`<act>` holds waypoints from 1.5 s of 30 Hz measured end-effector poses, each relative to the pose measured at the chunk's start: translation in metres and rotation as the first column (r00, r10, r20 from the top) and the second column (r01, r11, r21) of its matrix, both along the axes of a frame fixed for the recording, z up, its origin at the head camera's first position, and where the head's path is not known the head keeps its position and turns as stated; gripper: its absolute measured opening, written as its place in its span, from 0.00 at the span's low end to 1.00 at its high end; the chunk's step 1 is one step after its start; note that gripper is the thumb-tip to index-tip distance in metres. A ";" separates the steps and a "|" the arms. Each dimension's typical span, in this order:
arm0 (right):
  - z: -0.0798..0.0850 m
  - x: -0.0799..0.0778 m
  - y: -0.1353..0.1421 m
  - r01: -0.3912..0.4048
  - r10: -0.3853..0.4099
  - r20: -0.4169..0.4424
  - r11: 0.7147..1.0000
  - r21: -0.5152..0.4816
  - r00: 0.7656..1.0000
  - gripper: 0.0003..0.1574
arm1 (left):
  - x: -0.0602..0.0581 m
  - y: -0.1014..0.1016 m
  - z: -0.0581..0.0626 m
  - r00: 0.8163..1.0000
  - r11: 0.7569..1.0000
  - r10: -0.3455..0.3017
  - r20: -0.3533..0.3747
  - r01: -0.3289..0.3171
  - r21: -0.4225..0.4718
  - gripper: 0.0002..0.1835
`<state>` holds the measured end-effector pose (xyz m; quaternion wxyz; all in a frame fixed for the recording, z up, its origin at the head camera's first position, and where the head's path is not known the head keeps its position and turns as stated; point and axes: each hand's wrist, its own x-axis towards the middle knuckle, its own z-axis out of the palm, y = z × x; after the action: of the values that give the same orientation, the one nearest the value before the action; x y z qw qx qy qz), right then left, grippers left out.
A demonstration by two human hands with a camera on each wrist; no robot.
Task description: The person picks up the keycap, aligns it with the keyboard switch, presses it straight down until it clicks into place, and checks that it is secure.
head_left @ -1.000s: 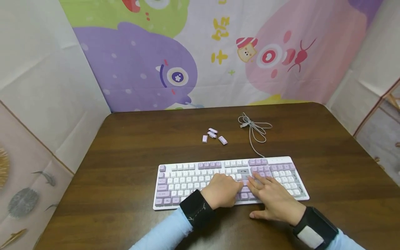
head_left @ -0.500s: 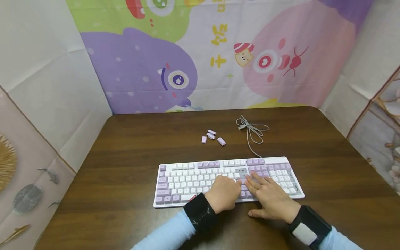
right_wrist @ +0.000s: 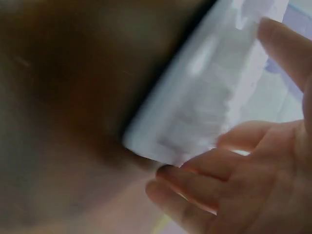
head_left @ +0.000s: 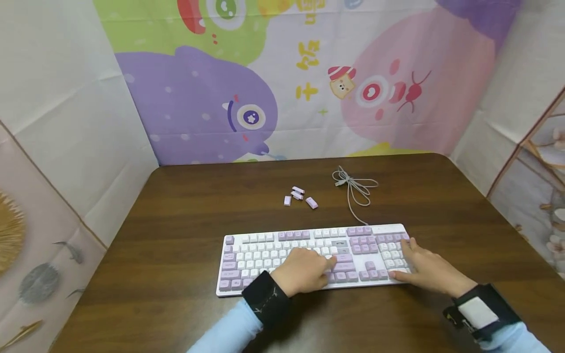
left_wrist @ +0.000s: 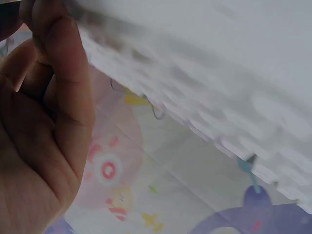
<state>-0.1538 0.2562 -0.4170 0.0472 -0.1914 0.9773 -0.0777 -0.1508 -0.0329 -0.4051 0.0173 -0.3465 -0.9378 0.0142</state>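
Note:
A white and lilac keyboard [head_left: 309, 233] lies across the table, with a grey gap [head_left: 340, 243] among its keys near the backspace area. My left hand [head_left: 304, 269] is on its middle right, fingers curled under and thumb reaching onto the lilac keys near Enter. Curled fingers show at the left of the left wrist view, beside a blurred keyboard. My right hand [head_left: 434, 272] is at the keyboard's right end, thumb and forefinger spread over the number pad. In the right wrist view its fingers [right_wrist: 204, 170] lie relaxed around the keyboard's end, holding nothing loose.
Several loose lilac keycaps [head_left: 311, 202] lie behind the keyboard. A bundled grey cable [head_left: 353, 184] runs from its back edge. The brown table [head_left: 185, 211] meets a cartoon cloth [head_left: 198, 108] at the back and white panels at the sides.
My right hand has moved right from the arrow-key area to the keyboard's end, uncovering lilac keys. My left hand has shifted slightly left. The loose keycaps stay put.

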 end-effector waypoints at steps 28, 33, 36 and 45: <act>-0.010 0.005 0.024 0.051 -0.039 0.163 0.996 -0.068 0.986 0.54 | -0.133 -0.056 -0.012 0.881 0.880 0.473 -0.017 -0.472 0.048 0.10; -0.009 0.006 0.021 0.089 -0.077 0.183 0.994 -0.056 0.980 0.54 | -0.143 -0.052 -0.019 0.887 0.887 0.461 -0.031 -0.461 0.011 0.21; -0.006 0.006 0.024 0.101 -0.091 0.177 0.994 -0.048 0.980 0.54 | -0.148 -0.046 -0.020 0.899 0.900 0.435 -0.051 -0.435 0.010 0.16; -0.003 0.005 0.029 0.086 -0.079 0.153 0.996 -0.037 0.985 0.54 | -0.141 -0.046 -0.017 0.913 0.912 0.408 0.010 -0.408 0.028 0.05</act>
<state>-0.1485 0.2851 -0.4202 0.1136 -0.1453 0.9761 -0.1152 -0.2917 -0.0786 -0.4223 0.0171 -0.1427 -0.9896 0.0032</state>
